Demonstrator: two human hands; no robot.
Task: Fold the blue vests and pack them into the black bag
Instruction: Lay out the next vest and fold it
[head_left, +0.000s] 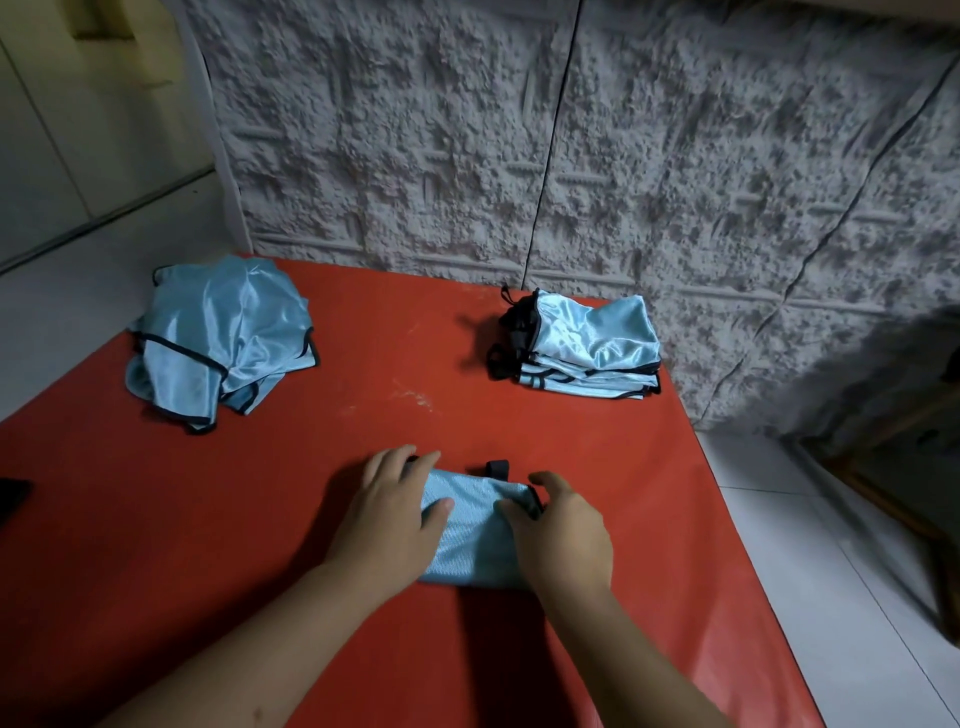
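Before you lies a small folded light-blue satin vest with black trim (470, 525); a crumpled vest heap (223, 338) sits far-left, a neat folded stack (587, 345) far-right.

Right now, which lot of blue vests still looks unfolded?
The loose pile at the table's far left: crumpled and spread. The stack at far right is flat and squared, and the vest under both hands is folded small.
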